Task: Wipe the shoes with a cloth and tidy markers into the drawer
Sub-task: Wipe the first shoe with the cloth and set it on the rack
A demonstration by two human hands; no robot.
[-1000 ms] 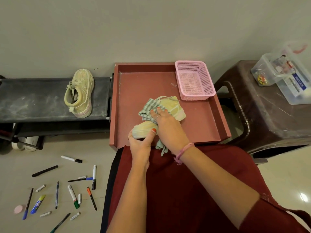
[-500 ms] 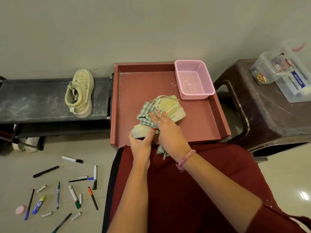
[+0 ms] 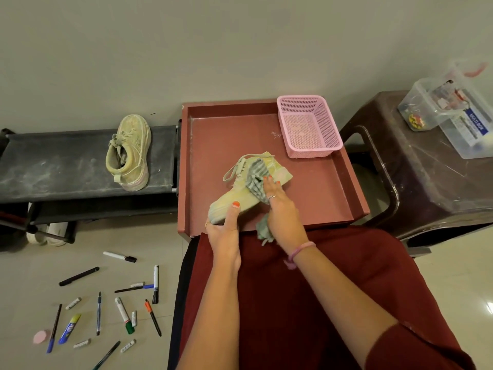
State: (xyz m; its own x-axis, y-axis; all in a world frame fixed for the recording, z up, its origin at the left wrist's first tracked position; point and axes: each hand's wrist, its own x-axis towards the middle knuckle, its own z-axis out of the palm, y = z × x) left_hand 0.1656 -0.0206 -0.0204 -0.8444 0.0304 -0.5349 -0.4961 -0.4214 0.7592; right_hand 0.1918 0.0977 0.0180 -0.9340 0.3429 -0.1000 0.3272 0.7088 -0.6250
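Observation:
A pale yellow-green shoe (image 3: 234,194) lies over the open red drawer (image 3: 314,193). My left hand (image 3: 225,231) grips its toe end, thumb on top. My right hand (image 3: 280,209) presses a green checked cloth (image 3: 256,180) against the shoe's side, and the cloth's tail hangs down below my palm. The second shoe (image 3: 130,153) lies on its side on the black rack (image 3: 53,166) to the left. Several markers and pens (image 3: 122,313) are scattered on the floor at lower left.
A pink mesh basket (image 3: 309,126) sits in the drawer's back right corner. A brown plastic stool (image 3: 432,177) on the right carries clear plastic boxes (image 3: 453,108). White shoes (image 3: 50,233) stand under the rack. A small pink round object (image 3: 41,337) lies by the markers.
The cloth slid along the shoe toward its heel under my right hand, uncovering the toe and laces. My left hand kept its hold on the toe.

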